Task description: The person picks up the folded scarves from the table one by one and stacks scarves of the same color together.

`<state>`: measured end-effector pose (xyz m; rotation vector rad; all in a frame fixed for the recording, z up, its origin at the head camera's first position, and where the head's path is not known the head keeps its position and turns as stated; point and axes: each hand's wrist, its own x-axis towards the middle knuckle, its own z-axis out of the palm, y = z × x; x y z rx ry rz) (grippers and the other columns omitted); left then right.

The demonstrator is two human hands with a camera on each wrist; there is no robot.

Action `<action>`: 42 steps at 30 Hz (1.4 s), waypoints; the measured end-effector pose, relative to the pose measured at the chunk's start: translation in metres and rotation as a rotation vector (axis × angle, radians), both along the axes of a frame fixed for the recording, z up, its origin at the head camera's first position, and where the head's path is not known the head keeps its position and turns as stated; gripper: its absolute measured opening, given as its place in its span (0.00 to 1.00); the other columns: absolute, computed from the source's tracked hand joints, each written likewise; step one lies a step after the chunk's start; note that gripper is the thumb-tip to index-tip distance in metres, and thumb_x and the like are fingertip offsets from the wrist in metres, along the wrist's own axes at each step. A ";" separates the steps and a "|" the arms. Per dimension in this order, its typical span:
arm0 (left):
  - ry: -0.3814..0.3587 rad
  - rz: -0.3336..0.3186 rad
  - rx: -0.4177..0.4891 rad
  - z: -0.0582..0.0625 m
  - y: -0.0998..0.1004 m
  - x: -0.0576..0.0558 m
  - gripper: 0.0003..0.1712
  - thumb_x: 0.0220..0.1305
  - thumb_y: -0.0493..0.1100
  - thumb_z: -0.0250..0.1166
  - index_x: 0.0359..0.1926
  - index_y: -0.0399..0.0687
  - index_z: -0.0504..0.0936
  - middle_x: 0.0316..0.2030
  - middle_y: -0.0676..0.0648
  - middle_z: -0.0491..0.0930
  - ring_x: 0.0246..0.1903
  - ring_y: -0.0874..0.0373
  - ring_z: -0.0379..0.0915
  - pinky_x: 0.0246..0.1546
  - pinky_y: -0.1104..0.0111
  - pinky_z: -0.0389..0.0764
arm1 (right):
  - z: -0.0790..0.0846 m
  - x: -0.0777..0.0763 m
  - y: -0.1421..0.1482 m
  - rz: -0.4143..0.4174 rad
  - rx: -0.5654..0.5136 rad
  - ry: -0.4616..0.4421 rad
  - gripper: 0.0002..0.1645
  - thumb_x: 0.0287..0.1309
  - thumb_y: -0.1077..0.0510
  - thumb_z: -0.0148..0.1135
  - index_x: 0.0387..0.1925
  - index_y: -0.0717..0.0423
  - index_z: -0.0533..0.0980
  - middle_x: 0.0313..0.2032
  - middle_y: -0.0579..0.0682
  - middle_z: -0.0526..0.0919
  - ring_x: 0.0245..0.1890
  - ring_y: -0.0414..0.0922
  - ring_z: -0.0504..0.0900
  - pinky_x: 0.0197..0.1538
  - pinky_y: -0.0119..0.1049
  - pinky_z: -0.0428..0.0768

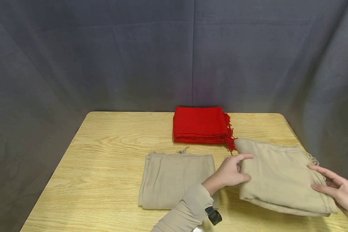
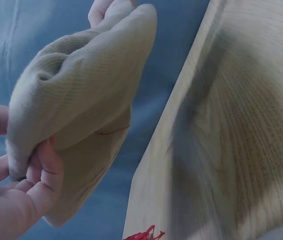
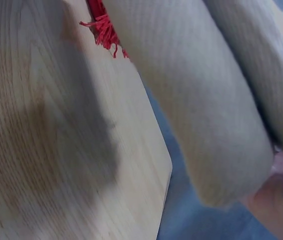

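A folded beige scarf (image 1: 278, 177) with fringe along its right side hangs between both hands, over the right part of the table. My left hand (image 1: 230, 170) grips its left edge; in the left wrist view the fingers (image 2: 46, 175) curl underneath the folded layers. At the opposite edge, my right hand (image 1: 334, 188) pinches the cloth beside the fringe, thumb and forefinger on top. In the right wrist view the thick folds (image 3: 196, 100) hide most of that hand. Partly behind the left forearm, a second folded beige scarf (image 1: 177, 180) lies flat on the table.
A folded red scarf (image 1: 200, 124) lies at the back of the wooden table (image 1: 104, 154), its fringe reaching close to the held scarf's corner. Grey curtains (image 1: 133, 58) hang behind the table and at both sides. A black band with a small box (image 1: 214, 216) is on the left wrist.
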<state>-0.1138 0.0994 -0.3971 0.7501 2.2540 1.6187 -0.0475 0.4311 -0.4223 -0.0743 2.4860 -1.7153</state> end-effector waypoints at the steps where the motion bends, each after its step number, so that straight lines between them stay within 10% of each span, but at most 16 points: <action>1: 0.003 -0.001 0.003 0.000 -0.001 0.000 0.36 0.43 0.28 0.66 0.56 0.52 0.73 0.07 0.57 0.52 0.09 0.70 0.52 0.10 0.81 0.57 | 0.000 0.000 0.000 -0.003 -0.008 0.001 0.37 0.64 0.69 0.45 0.70 0.46 0.47 0.67 0.41 0.25 0.63 0.44 0.17 0.45 0.72 0.25; 7: -0.006 -0.012 0.041 0.002 -0.006 0.000 0.36 0.43 0.27 0.66 0.57 0.50 0.73 0.07 0.57 0.53 0.09 0.71 0.54 0.10 0.81 0.58 | 0.002 -0.001 -0.004 -0.008 -0.052 0.019 0.37 0.63 0.70 0.45 0.69 0.48 0.49 0.68 0.40 0.27 0.63 0.39 0.18 0.48 0.68 0.21; 11: -0.023 -0.020 0.063 0.002 -0.009 -0.001 0.36 0.43 0.27 0.65 0.57 0.51 0.73 0.07 0.57 0.53 0.09 0.70 0.53 0.10 0.81 0.58 | 0.004 0.000 -0.007 -0.021 0.031 0.052 0.37 0.62 0.70 0.46 0.69 0.48 0.51 0.68 0.39 0.35 0.58 0.35 0.50 0.66 0.47 0.35; 14: -0.045 -0.029 0.077 0.003 -0.010 0.000 0.36 0.43 0.26 0.64 0.57 0.51 0.73 0.07 0.57 0.54 0.09 0.70 0.54 0.10 0.80 0.58 | 0.004 0.001 -0.009 -0.030 0.037 0.054 0.36 0.63 0.70 0.46 0.69 0.47 0.51 0.68 0.38 0.36 0.57 0.34 0.50 0.66 0.43 0.34; 18: -0.048 -0.038 0.079 0.005 -0.013 0.001 0.36 0.44 0.26 0.63 0.57 0.51 0.73 0.07 0.57 0.54 0.09 0.69 0.54 0.10 0.80 0.59 | 0.005 0.003 -0.012 -0.026 -0.079 0.040 0.36 0.63 0.70 0.44 0.69 0.48 0.50 0.68 0.38 0.31 0.62 0.36 0.17 0.51 0.59 0.16; 22: -0.051 -0.042 0.089 0.007 -0.017 0.002 0.36 0.44 0.26 0.63 0.57 0.52 0.72 0.07 0.57 0.52 0.09 0.69 0.52 0.10 0.80 0.57 | 0.007 0.004 -0.016 -0.032 -0.086 0.060 0.36 0.63 0.71 0.44 0.69 0.48 0.52 0.68 0.37 0.34 0.65 0.35 0.33 0.56 0.49 0.15; 25: -0.058 -0.049 0.097 0.007 -0.019 0.002 0.36 0.44 0.25 0.62 0.57 0.52 0.72 0.07 0.56 0.51 0.08 0.68 0.51 0.10 0.80 0.56 | 0.010 0.005 -0.019 -0.041 -0.058 0.082 0.36 0.62 0.72 0.45 0.68 0.46 0.55 0.67 0.39 0.39 0.34 0.32 0.64 0.65 0.28 0.42; 28: -0.058 -0.052 0.097 0.008 -0.022 0.002 0.37 0.44 0.25 0.62 0.57 0.53 0.72 0.06 0.56 0.51 0.08 0.68 0.50 0.10 0.80 0.56 | 0.011 0.006 -0.020 -0.041 -0.065 0.083 0.36 0.61 0.73 0.46 0.68 0.46 0.56 0.67 0.40 0.39 0.20 0.34 0.53 0.64 0.25 0.43; 30: -0.055 -0.053 0.094 0.008 -0.023 0.003 0.37 0.44 0.25 0.62 0.58 0.53 0.72 0.07 0.56 0.51 0.08 0.68 0.50 0.10 0.80 0.56 | 0.012 0.007 -0.022 -0.033 -0.057 0.091 0.36 0.61 0.73 0.45 0.68 0.48 0.55 0.68 0.41 0.36 0.28 0.34 0.57 0.66 0.30 0.41; 32: -0.052 -0.052 0.091 0.009 -0.025 0.003 0.37 0.44 0.25 0.62 0.58 0.53 0.72 0.07 0.56 0.51 0.08 0.68 0.50 0.10 0.80 0.56 | 0.012 0.007 -0.023 -0.020 -0.078 0.083 0.36 0.62 0.72 0.44 0.69 0.50 0.52 0.68 0.41 0.30 0.43 0.32 0.52 0.56 0.48 0.15; 39: -0.054 -0.056 0.110 0.013 -0.030 0.003 0.37 0.44 0.24 0.61 0.57 0.52 0.72 0.08 0.55 0.51 0.09 0.67 0.51 0.10 0.80 0.56 | 0.013 0.007 -0.027 -0.028 -0.083 0.089 0.36 0.62 0.73 0.44 0.69 0.50 0.52 0.69 0.43 0.30 0.55 0.35 0.42 0.65 0.33 0.36; 42: -0.049 -0.055 0.106 0.014 -0.033 0.003 0.37 0.43 0.24 0.61 0.57 0.52 0.72 0.07 0.55 0.51 0.09 0.68 0.51 0.11 0.80 0.56 | 0.014 0.008 -0.030 -0.034 -0.105 0.066 0.36 0.63 0.72 0.44 0.69 0.49 0.52 0.69 0.40 0.31 0.63 0.36 0.28 0.63 0.41 0.28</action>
